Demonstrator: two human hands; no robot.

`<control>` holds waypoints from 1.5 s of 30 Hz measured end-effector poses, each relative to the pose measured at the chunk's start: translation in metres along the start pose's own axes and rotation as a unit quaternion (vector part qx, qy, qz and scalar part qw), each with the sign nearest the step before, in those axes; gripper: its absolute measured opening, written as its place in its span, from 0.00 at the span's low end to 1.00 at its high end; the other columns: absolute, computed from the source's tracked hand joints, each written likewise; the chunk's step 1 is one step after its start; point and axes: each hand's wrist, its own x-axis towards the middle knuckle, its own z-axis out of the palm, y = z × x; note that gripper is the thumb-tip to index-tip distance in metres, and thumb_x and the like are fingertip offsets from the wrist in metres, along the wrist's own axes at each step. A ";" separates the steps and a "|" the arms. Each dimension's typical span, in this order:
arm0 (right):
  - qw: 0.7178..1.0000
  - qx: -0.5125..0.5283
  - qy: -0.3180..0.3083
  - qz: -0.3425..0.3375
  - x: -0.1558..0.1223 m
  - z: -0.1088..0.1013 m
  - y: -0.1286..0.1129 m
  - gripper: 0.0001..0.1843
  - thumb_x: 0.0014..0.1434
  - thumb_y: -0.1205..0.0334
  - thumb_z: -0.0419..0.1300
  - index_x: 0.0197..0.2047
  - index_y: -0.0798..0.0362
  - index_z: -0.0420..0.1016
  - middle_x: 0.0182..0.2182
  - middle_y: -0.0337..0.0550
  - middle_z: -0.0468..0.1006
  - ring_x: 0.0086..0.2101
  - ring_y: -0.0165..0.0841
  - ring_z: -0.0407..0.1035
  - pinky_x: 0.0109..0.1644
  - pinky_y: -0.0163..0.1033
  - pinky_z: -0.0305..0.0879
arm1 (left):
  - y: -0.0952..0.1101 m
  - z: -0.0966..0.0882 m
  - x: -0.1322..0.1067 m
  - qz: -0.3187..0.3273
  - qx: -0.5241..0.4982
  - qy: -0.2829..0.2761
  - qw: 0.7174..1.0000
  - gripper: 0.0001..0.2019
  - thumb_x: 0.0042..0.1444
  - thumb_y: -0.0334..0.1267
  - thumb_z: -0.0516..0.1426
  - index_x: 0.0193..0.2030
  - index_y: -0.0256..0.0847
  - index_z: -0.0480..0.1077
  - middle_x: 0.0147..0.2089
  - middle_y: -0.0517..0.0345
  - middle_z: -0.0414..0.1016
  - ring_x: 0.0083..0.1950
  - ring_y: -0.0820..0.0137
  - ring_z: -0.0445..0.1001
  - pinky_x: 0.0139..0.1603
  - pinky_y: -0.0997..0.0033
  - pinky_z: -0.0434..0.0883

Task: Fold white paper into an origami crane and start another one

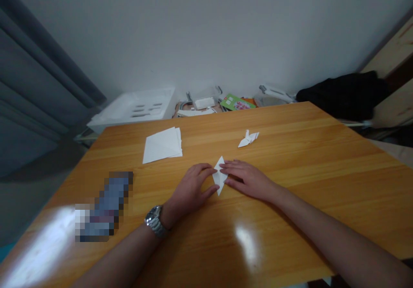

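Observation:
A small white folded paper [220, 177], shaped like a narrow diamond, lies on the wooden table between my two hands. My left hand [196, 186], with a metal watch [155, 220] on its wrist, grips the paper's left edge between thumb and fingers. From the right, my right hand [243, 177] presses its fingertips onto the paper's right side, thumb near the lower edge. Beyond my right hand sits a finished-looking folded paper bird [248, 139]. A stack of white paper sheets [162, 145] rests farther back on the left.
A pixelated, dark flat object [108, 206] lies on the table [300, 159] at the left. Past the far edge are a white foam tray [135, 107], a green booklet [237, 102], plastic containers and a black cloth [343, 94]. A grey curtain hangs at the left.

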 end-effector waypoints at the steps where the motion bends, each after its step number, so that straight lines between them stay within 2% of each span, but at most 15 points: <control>1: 1.000 0.001 -0.002 0.000 0.000 0.000 0.000 0.19 0.68 0.58 0.59 0.61 0.49 0.74 0.60 0.50 0.74 0.60 0.44 0.68 0.66 0.59 0.61 | -0.001 0.000 0.001 -0.004 -0.016 0.008 1.000 0.15 0.64 0.42 0.59 0.56 0.43 0.70 0.57 0.48 0.70 0.59 0.60 0.70 0.63 0.55 0.68; 4: 1.000 0.007 -0.002 -0.003 0.000 0.000 0.000 0.20 0.68 0.58 0.58 0.61 0.47 0.73 0.60 0.50 0.74 0.61 0.44 0.67 0.66 0.60 0.61 | -0.003 0.001 0.002 -0.020 -0.046 0.029 0.998 0.09 0.66 0.41 0.57 0.48 0.42 0.72 0.54 0.49 0.72 0.56 0.63 0.71 0.60 0.57 0.70; 11: 1.000 0.009 -0.012 -0.004 0.000 -0.003 -0.002 0.20 0.68 0.58 0.58 0.62 0.46 0.73 0.61 0.50 0.74 0.62 0.45 0.65 0.66 0.61 0.60 | -0.009 0.006 0.003 -0.028 -0.043 0.044 0.998 0.05 0.64 0.40 0.59 0.40 0.41 0.74 0.53 0.51 0.72 0.55 0.63 0.72 0.58 0.58 0.71; 13: 1.000 0.009 -0.014 -0.002 0.000 -0.003 -0.002 0.19 0.68 0.57 0.58 0.61 0.46 0.73 0.61 0.49 0.74 0.63 0.45 0.64 0.66 0.61 0.59 | -0.009 0.006 0.002 -0.024 -0.038 0.043 0.998 0.05 0.62 0.38 0.61 0.43 0.42 0.74 0.54 0.51 0.72 0.56 0.63 0.72 0.59 0.58 0.72; 18: 1.000 0.028 -0.007 0.003 -0.001 -0.002 -0.001 0.18 0.69 0.57 0.57 0.60 0.46 0.72 0.61 0.47 0.74 0.63 0.43 0.64 0.67 0.59 0.59 | -0.010 0.006 -0.001 -0.004 0.001 0.030 1.000 0.17 0.61 0.35 0.60 0.57 0.45 0.72 0.60 0.48 0.69 0.60 0.59 0.69 0.62 0.53 0.70; 27: 0.997 0.066 -0.002 0.032 0.001 -0.007 -0.005 0.07 0.68 0.58 0.58 0.42 0.50 0.76 0.58 0.51 0.77 0.60 0.42 0.67 0.65 0.57 0.61 | -0.010 0.006 -0.003 -0.009 0.022 0.014 1.000 0.18 0.62 0.35 0.60 0.58 0.47 0.73 0.62 0.48 0.67 0.62 0.58 0.68 0.63 0.52 0.70; 30: 0.997 0.073 0.002 0.029 0.000 -0.006 -0.004 0.04 0.65 0.61 0.62 0.37 0.50 0.74 0.57 0.49 0.77 0.60 0.42 0.68 0.65 0.56 0.61 | -0.009 0.006 -0.002 -0.007 0.028 0.008 1.000 0.18 0.61 0.35 0.60 0.58 0.46 0.73 0.62 0.47 0.67 0.62 0.58 0.68 0.63 0.53 0.70; 34: 0.997 0.073 0.003 0.010 -0.001 -0.003 0.002 0.05 0.61 0.63 0.66 0.39 0.50 0.73 0.58 0.49 0.76 0.61 0.43 0.67 0.65 0.56 0.61 | -0.008 0.006 -0.003 -0.007 0.036 0.002 0.999 0.18 0.61 0.36 0.60 0.58 0.46 0.72 0.63 0.48 0.66 0.63 0.58 0.67 0.64 0.53 0.69; 38: 0.997 0.068 0.022 -0.032 -0.002 0.001 0.003 0.04 0.63 0.65 0.64 0.43 0.50 0.77 0.58 0.51 0.75 0.59 0.42 0.68 0.63 0.51 0.64 | -0.007 0.005 -0.004 -0.006 0.040 -0.004 0.999 0.17 0.62 0.39 0.60 0.58 0.46 0.72 0.64 0.47 0.66 0.64 0.58 0.67 0.65 0.53 0.68; 42: 0.995 0.086 -0.003 -0.046 -0.002 0.001 -0.001 0.06 0.67 0.66 0.58 0.43 0.51 0.78 0.52 0.49 0.78 0.51 0.36 0.73 0.57 0.44 0.69 | -0.006 0.004 -0.004 -0.003 0.041 0.001 0.999 0.16 0.62 0.39 0.60 0.57 0.45 0.72 0.63 0.48 0.66 0.64 0.58 0.67 0.65 0.54 0.68; 45: 0.993 0.099 -0.025 -0.051 -0.003 -0.003 -0.004 0.05 0.66 0.64 0.61 0.45 0.51 0.78 0.52 0.50 0.78 0.51 0.37 0.73 0.57 0.44 0.69 | -0.006 0.004 -0.004 -0.001 0.036 -0.001 0.999 0.16 0.62 0.39 0.60 0.56 0.45 0.72 0.63 0.48 0.67 0.64 0.58 0.67 0.65 0.54 0.68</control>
